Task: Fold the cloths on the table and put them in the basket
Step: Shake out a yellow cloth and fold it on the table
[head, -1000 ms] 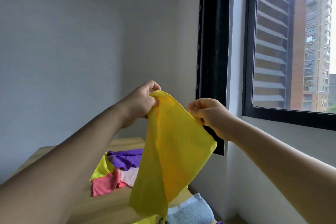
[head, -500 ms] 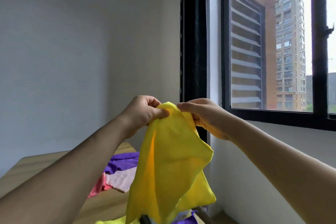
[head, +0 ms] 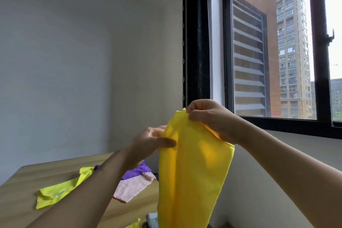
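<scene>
Head view: the yellow cloth [head: 192, 172] is held up in the air in front of the window [head: 277, 52], clear of the table [head: 27, 181] and hanging down out of the bottom of the picture. The right hand [head: 205, 114] pinches the top corner, fingers curled tightly onto the fabric. The left hand [head: 149, 142] sits lower on the near edge, thumb laid across the front of the cloth and fingers curled behind it, gripping. Compared with half a second ago, when both hands met at the top of the cloth, the left hand has dropped down along the side edge while the right has taken the top alone and risen slightly; a second ago the two hands held the top corners apart. My reading is that the top corners are now brought together in the right hand, and the left is running down to find the lower end for the next fold. The fold is thus part done, not finished. On the table lie a lime-green cloth [head: 61, 190], a purple cloth [head: 137, 172] and a pink cloth [head: 133, 187], all unfolded, so most of the task remains. The basket is not in view.
</scene>
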`<move>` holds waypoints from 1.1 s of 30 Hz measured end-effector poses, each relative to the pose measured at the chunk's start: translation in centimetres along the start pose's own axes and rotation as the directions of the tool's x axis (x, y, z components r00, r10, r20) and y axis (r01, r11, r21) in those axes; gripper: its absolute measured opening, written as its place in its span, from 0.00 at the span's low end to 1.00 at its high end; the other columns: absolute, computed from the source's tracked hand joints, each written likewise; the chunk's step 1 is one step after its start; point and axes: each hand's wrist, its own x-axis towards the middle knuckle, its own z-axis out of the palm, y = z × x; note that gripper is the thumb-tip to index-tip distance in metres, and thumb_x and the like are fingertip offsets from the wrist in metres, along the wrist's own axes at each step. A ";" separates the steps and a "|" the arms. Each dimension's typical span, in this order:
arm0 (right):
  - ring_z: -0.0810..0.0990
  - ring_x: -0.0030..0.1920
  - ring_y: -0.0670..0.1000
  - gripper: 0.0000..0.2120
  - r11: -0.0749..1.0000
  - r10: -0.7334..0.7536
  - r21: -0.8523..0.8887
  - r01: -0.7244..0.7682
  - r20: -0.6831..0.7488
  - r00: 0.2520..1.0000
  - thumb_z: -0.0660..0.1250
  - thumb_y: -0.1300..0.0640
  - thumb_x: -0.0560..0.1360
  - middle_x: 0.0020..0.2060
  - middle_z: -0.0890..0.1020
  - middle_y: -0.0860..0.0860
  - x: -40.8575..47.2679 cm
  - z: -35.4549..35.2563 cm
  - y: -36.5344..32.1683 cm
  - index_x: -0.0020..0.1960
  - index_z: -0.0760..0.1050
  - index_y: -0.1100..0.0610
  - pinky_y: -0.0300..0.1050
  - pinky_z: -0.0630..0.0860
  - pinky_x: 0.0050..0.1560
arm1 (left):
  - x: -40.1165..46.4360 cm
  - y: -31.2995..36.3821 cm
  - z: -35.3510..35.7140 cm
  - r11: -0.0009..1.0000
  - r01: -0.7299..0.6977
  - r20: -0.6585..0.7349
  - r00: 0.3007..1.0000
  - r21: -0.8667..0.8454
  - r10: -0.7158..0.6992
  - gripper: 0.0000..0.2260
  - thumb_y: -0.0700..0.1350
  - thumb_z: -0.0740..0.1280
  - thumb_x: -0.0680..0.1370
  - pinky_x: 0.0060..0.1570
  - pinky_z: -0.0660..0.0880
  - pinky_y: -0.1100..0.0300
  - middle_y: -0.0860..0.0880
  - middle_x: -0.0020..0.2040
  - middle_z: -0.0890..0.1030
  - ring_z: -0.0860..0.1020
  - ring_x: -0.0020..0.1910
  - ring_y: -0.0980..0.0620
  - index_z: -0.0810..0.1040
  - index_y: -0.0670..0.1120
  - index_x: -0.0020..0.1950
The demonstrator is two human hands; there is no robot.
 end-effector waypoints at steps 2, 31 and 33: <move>0.73 0.39 0.53 0.06 1.000 -0.026 -0.015 0.026 -0.002 1.000 0.64 0.66 0.75 0.38 0.75 0.56 0.1 -0.5 -0.2 0.42 0.76 0.59 0.46 0.73 0.41 | 0.2 -0.3 0.3 0.996 0.026 0.064 0.998 -0.086 -0.020 0.19 0.46 0.68 0.70 0.59 0.76 0.50 0.47 0.59 0.82 0.80 0.58 0.45 0.79 0.44 0.60; 0.70 0.39 0.50 0.10 0.961 -0.259 -0.200 0.189 -0.419 0.870 0.55 0.60 0.73 0.34 0.73 0.49 1.7 -1.5 -0.6 0.36 0.72 0.53 0.50 0.68 0.42 | 0.7 1.6 4.5 0.959 -0.110 -0.252 0.967 -0.261 0.042 0.08 0.40 0.70 0.75 0.47 0.80 0.51 0.41 0.52 0.84 0.83 0.48 0.42 0.83 0.39 0.51; 0.70 0.39 0.52 0.10 0.958 -0.270 -0.204 0.201 -0.409 0.872 0.53 0.58 0.69 0.35 0.74 0.50 1.6 -1.2 -0.6 0.36 0.73 0.50 0.50 0.68 0.40 | 0.1 1.9 4.3 0.973 -0.032 -0.231 0.973 -0.230 -0.022 0.07 0.40 0.67 0.76 0.50 0.80 0.45 0.39 0.48 0.84 0.83 0.48 0.38 0.83 0.39 0.50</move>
